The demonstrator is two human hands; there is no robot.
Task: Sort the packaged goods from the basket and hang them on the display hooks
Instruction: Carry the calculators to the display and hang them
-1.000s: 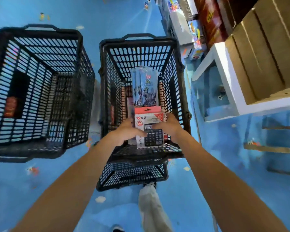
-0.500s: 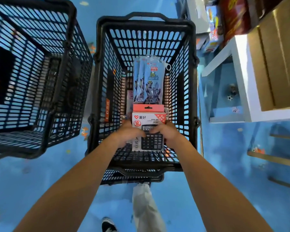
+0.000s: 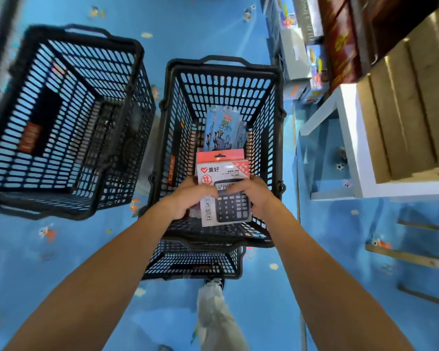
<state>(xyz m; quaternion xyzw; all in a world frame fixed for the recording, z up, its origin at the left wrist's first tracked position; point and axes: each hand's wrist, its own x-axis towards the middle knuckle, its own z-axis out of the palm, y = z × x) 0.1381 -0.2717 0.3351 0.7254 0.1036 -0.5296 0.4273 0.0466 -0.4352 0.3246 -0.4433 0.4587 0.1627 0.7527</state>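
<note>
I am looking straight down into the middle basket (image 3: 275,102), a black mesh one with its handle lying along the far rim. Both hands are working over its near end. The left hand (image 3: 188,198) is gripping the left edge of the calculator pack (image 3: 222,164), fingers curled behind it and the thumb lying across the front. The right hand (image 3: 259,196) is gripping the right edge the same way, its thumb pressing on the printed display. The pack is facing up at me, red hang tab pointing away, and it is sitting within the basket's rim; I cannot tell whether it is lifted or resting on what lies below. Something pinkish is peeking out under the left hand, too hidden to name.

Farther in, a bunch of blue packs (image 3: 223,133) is standing upright on the basket's bottom, just beyond the calculator pack and leaning toward the far wall. An orange label (image 3: 171,171) is showing on the inside of the left wall.

The middle basket is sitting nested on a lower basket (image 3: 193,264), whose near end is jutting out beneath it. The left basket (image 3: 86,38) is standing just beside them on the blue floor (image 3: 213,26), tilted in my view and blurred, with the floor showing through its mesh. To the right, a white shelf (image 3: 350,138) is carrying wooden crates (image 3: 403,110). A pale trouser leg (image 3: 216,312) is showing below.
</note>
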